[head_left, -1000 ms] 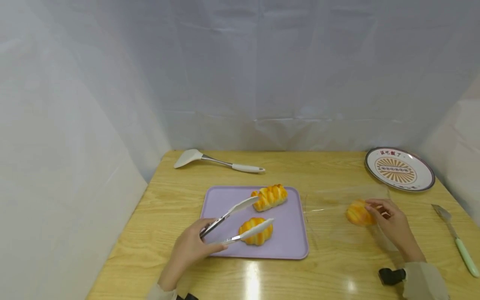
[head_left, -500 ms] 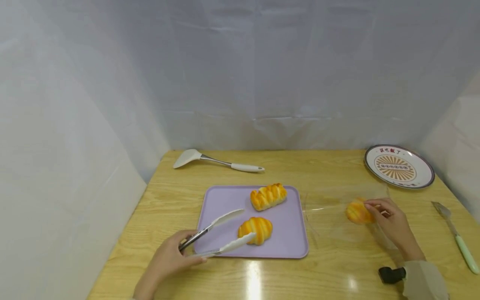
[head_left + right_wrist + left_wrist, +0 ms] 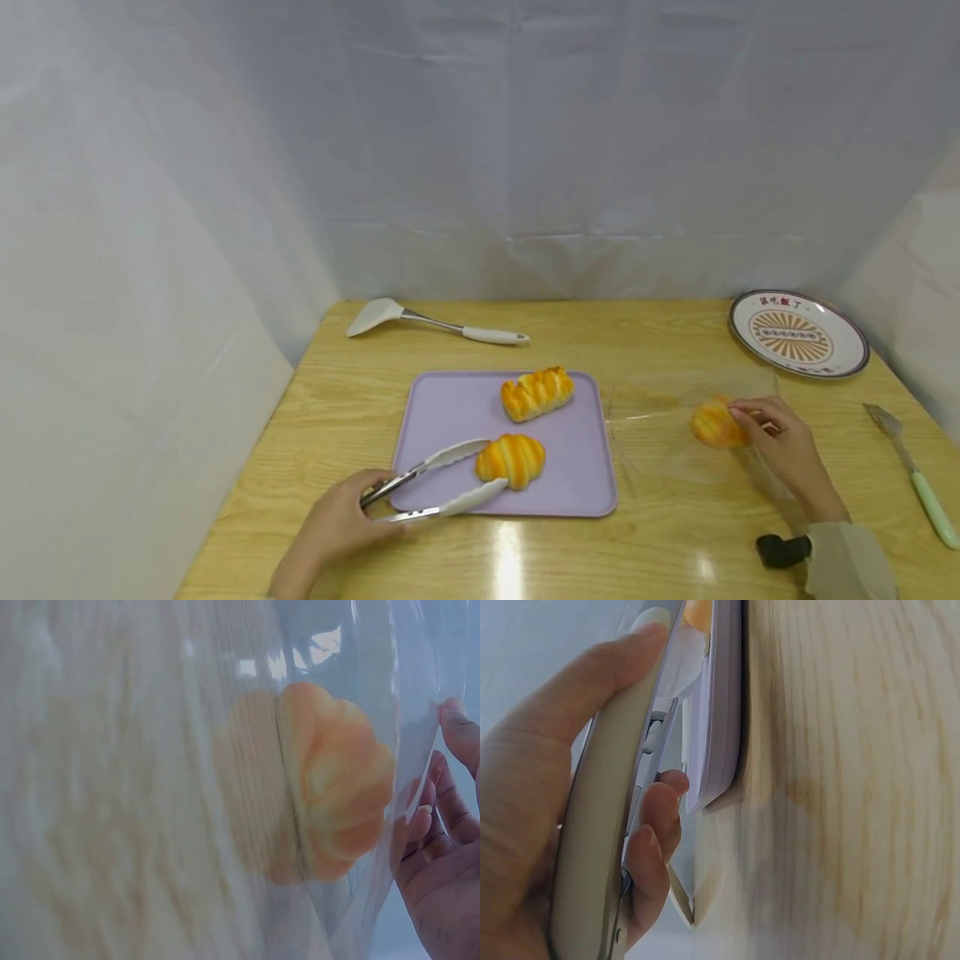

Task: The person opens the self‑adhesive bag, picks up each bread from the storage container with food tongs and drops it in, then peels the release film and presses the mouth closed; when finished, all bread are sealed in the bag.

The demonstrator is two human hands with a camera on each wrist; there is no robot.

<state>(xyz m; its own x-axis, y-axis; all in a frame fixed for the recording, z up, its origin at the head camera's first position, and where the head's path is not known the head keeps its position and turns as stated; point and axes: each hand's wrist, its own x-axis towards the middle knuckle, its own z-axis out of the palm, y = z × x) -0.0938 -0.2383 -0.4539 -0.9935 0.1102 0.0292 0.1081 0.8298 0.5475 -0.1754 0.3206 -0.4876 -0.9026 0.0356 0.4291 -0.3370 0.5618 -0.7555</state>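
Observation:
My left hand (image 3: 341,521) grips a pair of tongs (image 3: 471,497) with white tips, spread apart. Those tips stand either side of the left end of a croissant-shaped bread (image 3: 512,461) on the purple tray (image 3: 442,400). Behind it on the same tray lies a braided loaf (image 3: 537,393). At the right, my right hand (image 3: 780,450) pinches the edge of a clear plastic bag (image 3: 652,433). Inside the bag sits another bread roll (image 3: 341,780), seen through the film in the right wrist view. The left wrist view shows thumb and fingers curled round the tongs' handle (image 3: 604,810).
A white spatula (image 3: 450,327) lies along the back of the wooden table (image 3: 315,417). A printed plate (image 3: 847,350) stands at the back right corner. In front of it, near the right edge, is a small server with a green handle (image 3: 930,508).
My left hand has drawn the tongs back left and lowered them, so the tips now flank the croissant-shaped bread. My right hand stays at the bag.

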